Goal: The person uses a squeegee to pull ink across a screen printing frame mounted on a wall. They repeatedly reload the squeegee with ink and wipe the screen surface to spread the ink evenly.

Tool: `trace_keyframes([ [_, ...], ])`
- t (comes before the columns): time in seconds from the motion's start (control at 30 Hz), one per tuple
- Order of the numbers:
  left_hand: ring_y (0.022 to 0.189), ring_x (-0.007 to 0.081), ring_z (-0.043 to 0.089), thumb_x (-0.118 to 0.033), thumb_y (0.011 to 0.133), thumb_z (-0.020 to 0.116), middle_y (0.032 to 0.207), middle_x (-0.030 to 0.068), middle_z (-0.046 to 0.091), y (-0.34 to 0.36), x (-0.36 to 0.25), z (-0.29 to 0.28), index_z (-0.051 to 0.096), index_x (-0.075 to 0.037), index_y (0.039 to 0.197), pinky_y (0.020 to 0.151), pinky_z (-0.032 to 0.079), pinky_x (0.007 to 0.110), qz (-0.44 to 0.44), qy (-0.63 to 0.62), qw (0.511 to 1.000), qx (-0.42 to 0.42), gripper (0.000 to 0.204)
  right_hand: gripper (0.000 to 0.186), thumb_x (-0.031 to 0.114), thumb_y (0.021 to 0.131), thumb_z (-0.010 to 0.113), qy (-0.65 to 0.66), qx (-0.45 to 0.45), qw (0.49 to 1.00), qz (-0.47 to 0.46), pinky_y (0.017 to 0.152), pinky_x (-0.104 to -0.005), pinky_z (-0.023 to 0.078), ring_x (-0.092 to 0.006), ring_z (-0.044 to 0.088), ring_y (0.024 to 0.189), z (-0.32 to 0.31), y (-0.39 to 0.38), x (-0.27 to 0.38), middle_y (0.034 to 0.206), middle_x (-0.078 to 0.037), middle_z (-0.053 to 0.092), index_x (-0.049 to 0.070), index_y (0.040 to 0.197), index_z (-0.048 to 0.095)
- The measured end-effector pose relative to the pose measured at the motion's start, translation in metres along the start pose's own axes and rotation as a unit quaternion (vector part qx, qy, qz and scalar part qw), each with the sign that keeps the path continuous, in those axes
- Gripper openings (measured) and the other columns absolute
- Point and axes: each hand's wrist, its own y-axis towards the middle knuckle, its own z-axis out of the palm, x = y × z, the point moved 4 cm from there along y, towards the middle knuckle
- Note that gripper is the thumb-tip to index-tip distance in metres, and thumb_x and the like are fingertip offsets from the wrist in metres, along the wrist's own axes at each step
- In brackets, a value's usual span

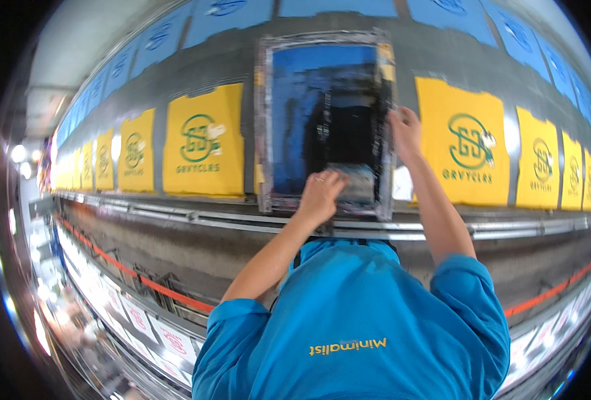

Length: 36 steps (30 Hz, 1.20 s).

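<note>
A rectangular screen-printing frame (265,127) with pale, ink-marked edges lies on the grey table in front of me. Its mesh (289,133) looks blue and glossy, with a large black area in the middle and right. My left hand (322,195) is over the lower part of the mesh, fingers curled; whatever they hold is hidden. Beside its fingertips shows a greyish pale patch (359,183). At the frame's right rail, my right hand (406,130) has its thumb and fingers closed on the edge. Motion blurs the frame somewhat.
Yellow printed fabric panels (205,167) lie in a row on both sides, another one (465,187) at right. Blue panels (225,27) line the far side. A metal rail (495,227) runs along the table's near edge. Behind me an orange rail (175,295) borders another table with white printed panels.
</note>
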Motion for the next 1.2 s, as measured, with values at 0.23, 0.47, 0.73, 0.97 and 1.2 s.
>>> trace_keyframes([
  [0.23,0.145,0.0335,0.054,-0.008,0.078,0.085,0.154,0.0122,0.061,-0.033,0.049,-0.064,0.066,-0.013,0.147,0.122,0.038,0.05,-0.046,-0.052,0.997,0.043,0.072,0.038,0.031,0.099,0.079,0.105,-0.01,0.993,-0.054,0.075,-0.0324,0.053,-0.0137,0.064,0.077,0.048,-0.042,0.087,0.086,-0.006,0.072,0.003,0.124,0.074],
  [0.47,0.12,0.0382,0.07,-0.009,0.072,0.09,0.123,0.0167,0.076,-0.102,0.205,-0.163,0.076,-0.002,0.123,0.105,0.055,0.045,-0.032,-0.075,0.997,0.016,0.053,0.054,0.046,0.099,0.07,0.002,0.007,0.999,0.037,0.099,-0.0473,0.055,-0.0378,0.072,0.11,0.238,-0.134,0.111,0.119,-0.021,0.076,0.009,0.139,0.069],
  [0.73,0.131,0.038,0.062,-0.01,0.08,0.087,0.141,0.0147,0.069,-0.194,0.349,-0.226,0.072,-0.008,0.134,0.115,0.047,0.047,-0.137,-0.019,0.989,0.05,0.057,0.038,0.03,0.099,0.071,-0.003,-0.049,0.999,-0.023,0.079,-0.0407,0.056,-0.0269,0.072,0.084,0.412,-0.218,0.152,0.093,-0.016,0.075,0.005,0.127,0.072],
  [0.97,0.119,0.0329,0.069,-0.021,0.087,0.083,0.126,0.0097,0.076,-0.183,0.381,-0.263,0.076,-0.011,0.128,0.106,0.049,0.046,-0.068,-0.001,0.994,0.09,0.043,0.039,0.031,0.098,0.071,-0.052,-0.042,0.998,0.003,0.098,-0.0431,0.056,-0.0345,0.074,0.11,0.443,-0.219,0.141,0.121,-0.02,0.075,0.009,0.129,0.071],
  [1.2,0.106,0.0392,0.073,-0.033,0.094,0.079,0.111,0.0158,0.078,-0.072,0.421,-0.303,0.076,-0.013,0.127,0.094,0.056,0.051,-0.044,0.007,0.996,0.083,0.039,0.047,0.038,0.097,0.073,-0.073,-0.006,0.997,-0.011,0.097,-0.0461,0.056,-0.037,0.074,0.11,0.443,-0.213,0.125,0.115,-0.021,0.077,0.009,0.133,0.068],
])
